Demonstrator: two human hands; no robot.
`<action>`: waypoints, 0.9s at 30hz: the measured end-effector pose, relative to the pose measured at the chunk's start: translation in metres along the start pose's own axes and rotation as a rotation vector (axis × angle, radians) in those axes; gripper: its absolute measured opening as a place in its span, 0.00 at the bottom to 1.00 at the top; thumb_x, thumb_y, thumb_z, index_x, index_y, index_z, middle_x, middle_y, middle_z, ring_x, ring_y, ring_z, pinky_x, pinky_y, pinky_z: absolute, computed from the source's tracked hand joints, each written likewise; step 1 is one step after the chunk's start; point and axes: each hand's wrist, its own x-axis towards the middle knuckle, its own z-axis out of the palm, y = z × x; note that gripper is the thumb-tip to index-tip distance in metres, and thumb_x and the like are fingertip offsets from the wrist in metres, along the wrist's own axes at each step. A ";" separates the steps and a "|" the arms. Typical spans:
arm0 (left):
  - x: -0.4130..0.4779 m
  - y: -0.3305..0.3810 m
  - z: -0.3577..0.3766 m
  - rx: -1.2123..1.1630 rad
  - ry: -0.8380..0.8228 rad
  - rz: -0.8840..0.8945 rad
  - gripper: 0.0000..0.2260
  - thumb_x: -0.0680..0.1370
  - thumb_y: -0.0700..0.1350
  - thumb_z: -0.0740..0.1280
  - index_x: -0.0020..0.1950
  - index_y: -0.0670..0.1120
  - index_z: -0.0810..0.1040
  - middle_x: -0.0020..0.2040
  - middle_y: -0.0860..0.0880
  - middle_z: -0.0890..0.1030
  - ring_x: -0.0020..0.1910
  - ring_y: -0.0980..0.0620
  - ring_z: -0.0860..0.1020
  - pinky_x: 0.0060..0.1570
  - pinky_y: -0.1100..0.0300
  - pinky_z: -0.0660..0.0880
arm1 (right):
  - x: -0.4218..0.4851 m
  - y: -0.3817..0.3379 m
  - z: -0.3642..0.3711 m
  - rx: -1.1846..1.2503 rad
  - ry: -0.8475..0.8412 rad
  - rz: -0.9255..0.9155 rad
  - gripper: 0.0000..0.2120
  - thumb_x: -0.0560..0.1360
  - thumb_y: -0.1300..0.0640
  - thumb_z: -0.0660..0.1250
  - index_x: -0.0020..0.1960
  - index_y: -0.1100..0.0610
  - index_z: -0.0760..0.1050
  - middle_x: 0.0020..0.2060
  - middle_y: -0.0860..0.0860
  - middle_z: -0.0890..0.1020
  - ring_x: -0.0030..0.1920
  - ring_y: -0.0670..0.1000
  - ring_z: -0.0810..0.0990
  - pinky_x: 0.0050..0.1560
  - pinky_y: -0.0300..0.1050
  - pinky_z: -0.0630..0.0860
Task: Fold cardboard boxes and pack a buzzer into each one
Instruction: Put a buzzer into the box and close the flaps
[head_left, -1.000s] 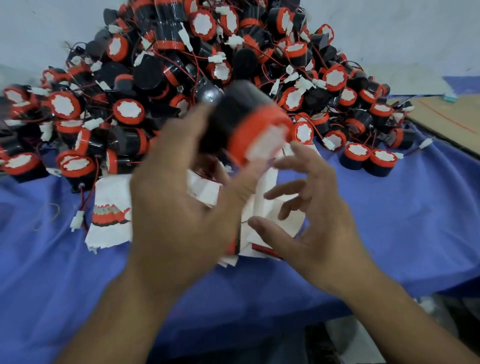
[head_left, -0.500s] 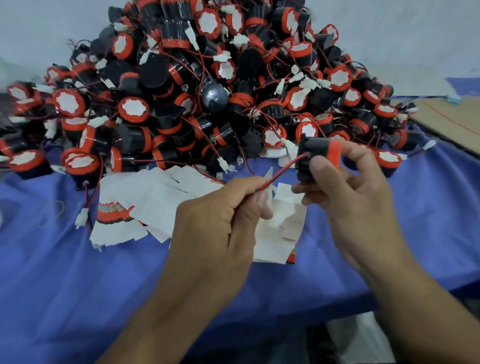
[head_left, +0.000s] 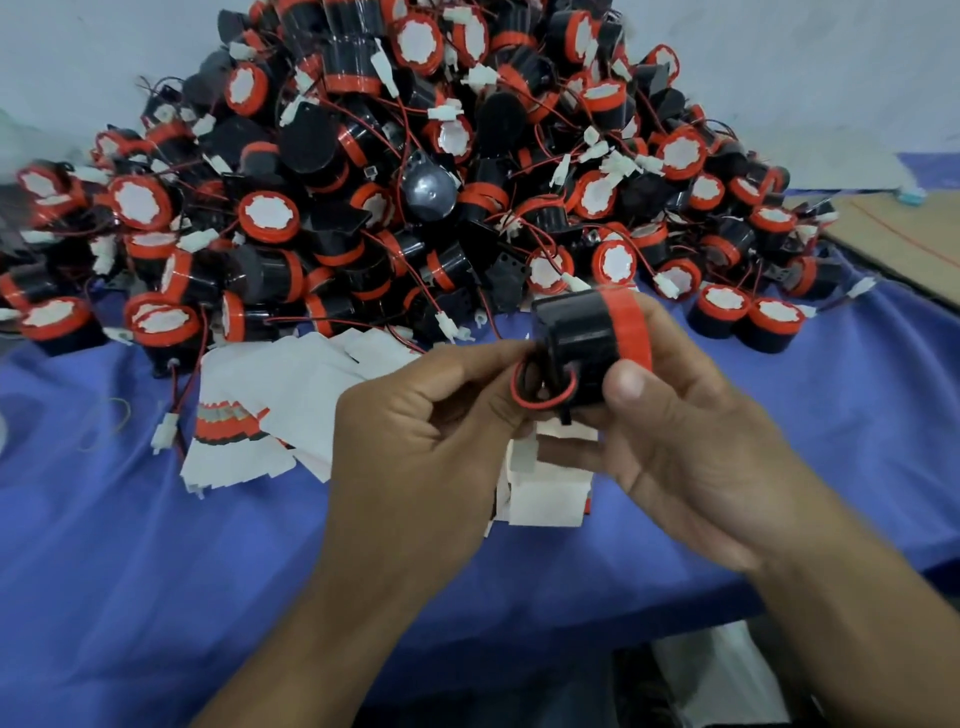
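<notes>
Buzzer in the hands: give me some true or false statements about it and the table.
1. The right hand grips a black buzzer with a red band. True.
2. The left hand pinches the buzzer's looped red wire. True.
3. The white box blanks lie on top of the buzzer pile. False: they lie on the blue cloth in front of it.
4. The held buzzer sits inside a folded box. False: it is bare.
</notes>
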 end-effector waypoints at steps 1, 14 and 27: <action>0.000 0.000 0.000 0.032 -0.035 0.017 0.08 0.77 0.45 0.71 0.54 0.53 0.84 0.44 0.54 0.86 0.42 0.55 0.83 0.40 0.66 0.78 | 0.001 -0.002 -0.001 0.002 0.023 -0.007 0.29 0.71 0.50 0.77 0.68 0.53 0.72 0.57 0.58 0.83 0.58 0.61 0.83 0.55 0.57 0.81; -0.022 -0.058 0.020 0.455 -0.223 -0.179 0.22 0.72 0.57 0.71 0.59 0.66 0.62 0.54 0.62 0.77 0.50 0.59 0.78 0.46 0.61 0.77 | 0.007 0.000 -0.022 0.097 0.387 -0.068 0.23 0.70 0.59 0.72 0.64 0.60 0.76 0.56 0.60 0.85 0.56 0.60 0.85 0.49 0.43 0.82; -0.002 -0.068 -0.007 0.378 -0.394 -0.140 0.22 0.74 0.48 0.71 0.59 0.64 0.62 0.54 0.63 0.80 0.40 0.54 0.83 0.38 0.52 0.80 | -0.003 0.012 -0.045 -1.072 0.302 0.045 0.30 0.65 0.37 0.75 0.65 0.42 0.75 0.53 0.41 0.84 0.53 0.41 0.84 0.55 0.40 0.81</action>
